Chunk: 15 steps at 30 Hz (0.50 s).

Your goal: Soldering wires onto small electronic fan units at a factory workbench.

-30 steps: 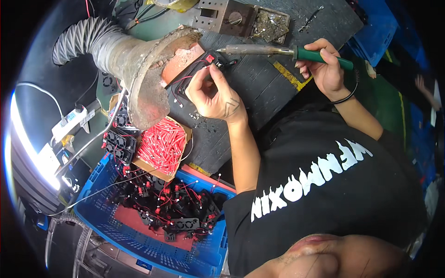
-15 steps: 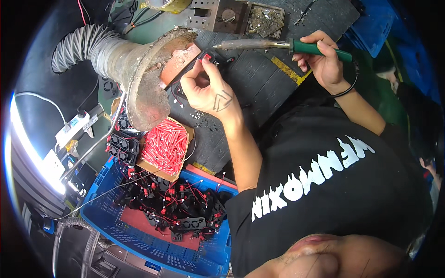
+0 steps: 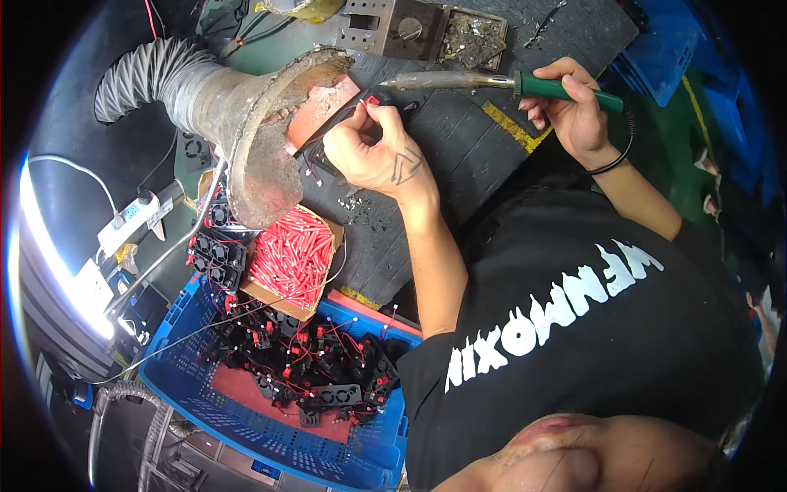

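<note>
My left hand [image 3: 384, 160], marked with dark lines on its back, pinches a small red part [image 3: 373, 101] between thumb and fingers. That red part sits at a black fan unit [image 3: 352, 108], largely hidden behind the hand. A green-handled soldering iron [image 3: 451, 79] is gripped in my right hand [image 3: 575, 111], its shaft pointing left. The iron's tip stops just above the red part, with a small gap visible. Directly left of my left hand, a reddish-brown board [image 3: 318, 116] leans by the mouth of a grey fume duct [image 3: 246, 135].
A blue basket [image 3: 193, 394] of wired black fan units stands lower left. By its upper edge, a cardboard box [image 3: 281, 305] holds many red tubes [image 3: 291, 256]. A metal iron stand [image 3: 406, 31] and a tray of residue [image 3: 474, 41] lie at the far side.
My left hand has shifted slightly right, with thumb and fingers drawn closer together at the red part. My right hand and the soldering iron have stayed nearly still.
</note>
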Each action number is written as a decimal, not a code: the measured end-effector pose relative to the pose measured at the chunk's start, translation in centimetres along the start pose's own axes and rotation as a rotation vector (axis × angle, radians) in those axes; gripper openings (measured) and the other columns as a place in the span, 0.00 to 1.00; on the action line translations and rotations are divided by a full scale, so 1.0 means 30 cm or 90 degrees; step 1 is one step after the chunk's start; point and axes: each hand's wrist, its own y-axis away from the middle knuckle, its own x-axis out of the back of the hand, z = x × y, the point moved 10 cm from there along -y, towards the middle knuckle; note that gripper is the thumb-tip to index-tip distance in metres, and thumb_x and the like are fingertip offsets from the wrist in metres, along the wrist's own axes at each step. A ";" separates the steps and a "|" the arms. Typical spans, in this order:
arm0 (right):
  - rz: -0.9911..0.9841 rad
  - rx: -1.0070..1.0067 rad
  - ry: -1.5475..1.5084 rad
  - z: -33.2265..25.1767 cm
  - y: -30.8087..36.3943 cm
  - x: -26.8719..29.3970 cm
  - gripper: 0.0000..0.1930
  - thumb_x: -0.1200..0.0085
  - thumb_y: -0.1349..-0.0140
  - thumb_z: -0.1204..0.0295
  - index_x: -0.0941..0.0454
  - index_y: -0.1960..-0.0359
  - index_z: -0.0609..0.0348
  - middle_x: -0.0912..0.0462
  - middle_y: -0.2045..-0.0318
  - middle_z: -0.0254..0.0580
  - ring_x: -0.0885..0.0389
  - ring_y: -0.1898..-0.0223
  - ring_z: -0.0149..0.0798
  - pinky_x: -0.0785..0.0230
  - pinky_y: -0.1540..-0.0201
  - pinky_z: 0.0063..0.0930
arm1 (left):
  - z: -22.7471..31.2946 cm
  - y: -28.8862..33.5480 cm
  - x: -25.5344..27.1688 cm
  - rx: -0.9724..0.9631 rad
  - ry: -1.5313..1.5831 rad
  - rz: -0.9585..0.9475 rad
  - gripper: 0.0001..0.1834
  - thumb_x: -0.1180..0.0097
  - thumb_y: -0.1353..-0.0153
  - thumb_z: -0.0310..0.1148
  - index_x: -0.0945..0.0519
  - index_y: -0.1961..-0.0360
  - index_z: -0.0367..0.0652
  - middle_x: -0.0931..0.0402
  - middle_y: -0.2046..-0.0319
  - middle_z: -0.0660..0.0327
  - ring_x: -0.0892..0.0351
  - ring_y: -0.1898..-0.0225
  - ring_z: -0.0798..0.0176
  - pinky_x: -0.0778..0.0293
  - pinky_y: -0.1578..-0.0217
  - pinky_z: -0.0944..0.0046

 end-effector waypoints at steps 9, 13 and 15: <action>-0.001 0.002 0.001 0.000 0.000 0.001 0.17 0.60 0.33 0.59 0.28 0.56 0.60 0.19 0.70 0.52 0.22 0.73 0.34 0.29 0.72 0.25 | -0.026 0.013 -0.021 0.032 -0.011 -0.059 0.06 0.40 0.52 0.20 0.27 0.78 0.36 0.32 0.75 0.56 0.32 0.72 0.56 0.34 0.70 0.58; -0.003 0.002 0.004 -0.001 -0.001 0.000 0.17 0.60 0.34 0.59 0.28 0.56 0.60 0.19 0.71 0.52 0.22 0.73 0.34 0.29 0.72 0.25 | -0.042 0.017 -0.026 0.039 -0.007 -0.074 0.06 0.40 0.54 0.21 0.27 0.78 0.38 0.32 0.73 0.55 0.32 0.69 0.54 0.34 0.68 0.57; -0.005 0.000 0.003 0.000 -0.001 -0.002 0.18 0.59 0.34 0.59 0.28 0.56 0.60 0.19 0.71 0.52 0.22 0.73 0.34 0.29 0.72 0.25 | -0.039 0.019 -0.026 0.025 -0.015 -0.081 0.06 0.40 0.54 0.22 0.27 0.78 0.38 0.32 0.73 0.55 0.32 0.69 0.53 0.35 0.67 0.56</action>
